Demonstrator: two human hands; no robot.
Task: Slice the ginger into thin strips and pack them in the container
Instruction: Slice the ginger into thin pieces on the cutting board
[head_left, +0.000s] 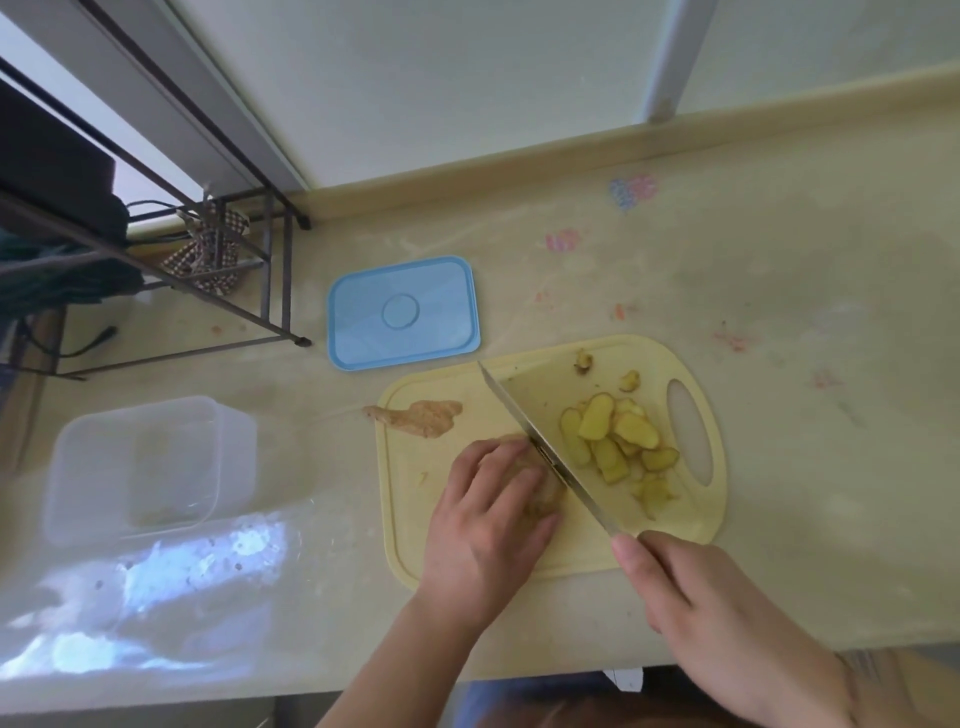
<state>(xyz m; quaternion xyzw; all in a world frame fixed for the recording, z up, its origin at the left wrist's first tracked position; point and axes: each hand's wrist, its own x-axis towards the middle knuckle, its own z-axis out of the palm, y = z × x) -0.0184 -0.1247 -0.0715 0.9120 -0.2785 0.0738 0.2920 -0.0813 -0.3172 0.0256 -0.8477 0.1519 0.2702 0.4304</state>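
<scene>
clear plastic container (137, 467) at left, blue lid (402, 312) beyond; on the yellow cutting board (415, 519), left hand (485, 525) fingers curled on the ginger piece (545, 493); knife (545, 452) grasped by right hand (717, 618); ginger slices (613, 441) lie right of the blade.

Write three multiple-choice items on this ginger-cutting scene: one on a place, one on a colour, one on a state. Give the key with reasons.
1. Where is the lid?
A. On the counter beyond the cutting board
B. On the container
C. In the left hand

2. What colour is the lid?
A. Yellow
B. Blue
C. Red

3. What is the right hand doing?
A. Resting open
B. Lifting the container
C. Gripping the knife

Key: 1 A, it lies flat on the counter; 2 B, it is plainly light blue; 3 C, fingers curl round the handle while the blade meets the ginger.
</scene>
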